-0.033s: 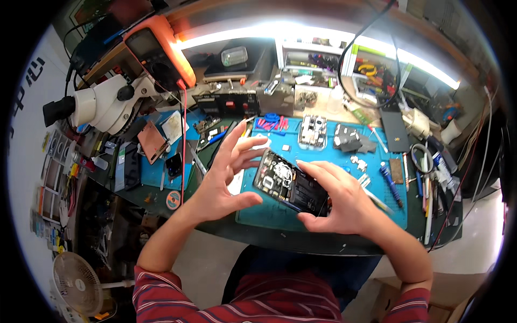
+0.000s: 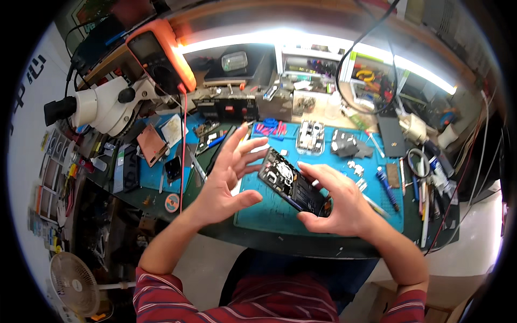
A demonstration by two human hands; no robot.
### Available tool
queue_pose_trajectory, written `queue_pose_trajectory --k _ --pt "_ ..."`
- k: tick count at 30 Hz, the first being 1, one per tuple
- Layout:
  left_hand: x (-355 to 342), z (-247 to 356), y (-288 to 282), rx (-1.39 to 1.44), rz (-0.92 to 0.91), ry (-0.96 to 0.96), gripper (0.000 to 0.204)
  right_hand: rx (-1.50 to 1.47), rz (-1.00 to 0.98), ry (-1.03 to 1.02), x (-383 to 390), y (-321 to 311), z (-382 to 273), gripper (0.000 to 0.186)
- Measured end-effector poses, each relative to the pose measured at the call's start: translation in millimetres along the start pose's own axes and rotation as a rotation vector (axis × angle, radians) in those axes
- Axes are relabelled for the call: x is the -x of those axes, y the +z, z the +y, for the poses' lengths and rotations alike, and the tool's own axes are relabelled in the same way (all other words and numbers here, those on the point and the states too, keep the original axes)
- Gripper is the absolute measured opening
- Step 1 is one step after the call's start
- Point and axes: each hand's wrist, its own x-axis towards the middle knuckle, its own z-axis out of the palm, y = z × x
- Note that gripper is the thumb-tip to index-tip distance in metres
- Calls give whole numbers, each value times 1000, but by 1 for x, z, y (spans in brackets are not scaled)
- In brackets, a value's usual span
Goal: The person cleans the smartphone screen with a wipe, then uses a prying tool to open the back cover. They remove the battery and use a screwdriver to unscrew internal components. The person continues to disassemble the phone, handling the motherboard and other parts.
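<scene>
An opened smartphone [image 2: 293,185] with its inner parts bare is tilted in the air above the blue work mat [image 2: 264,212]. My right hand [image 2: 344,202] grips its right end, thumb on the near edge and fingers on the far edge. White paste-like patches and small metal parts show at the phone's left end, and a black battery fills the middle. My left hand [image 2: 229,183] hovers just left of the phone with thumb and fingers spread, holding nothing. Whether its fingertips touch the phone's far left corner I cannot tell.
Behind the phone stand a clear box of small parts [image 2: 311,137] and black flat pieces [image 2: 349,144]. A blue tool [image 2: 387,189] lies at right. To the left are a white microscope [image 2: 102,105], an orange multimeter [image 2: 161,56] and a red cable [image 2: 184,145]. A black cable loop [image 2: 338,67] hangs overhead.
The phone has tipped a little more on its edge in my right hand. My left hand stays spread beside it, and the whole view has shifted slightly.
</scene>
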Motion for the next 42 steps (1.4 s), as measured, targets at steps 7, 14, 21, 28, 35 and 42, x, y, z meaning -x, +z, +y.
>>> queue_pose_trajectory --k 7,14,21,28,35,42 --pt "-17 0 53 172 85 19 81 -721 -71 354 7 -12 4 79" --pt "-23 -1 63 55 112 18 67 -642 -76 344 10 -10 3 81" --pt "-22 3 57 -33 92 53 63 -608 -77 322 11 -7 0 85" --pt "-22 13 62 30 114 -11 64 -588 -46 282 11 -5 0 87" --pt "-21 17 76 31 169 37 73 -292 91 144 16 6 -6 89" --pt "-22 7 79 307 237 -11 79 -137 198 48 17 10 -10 87"
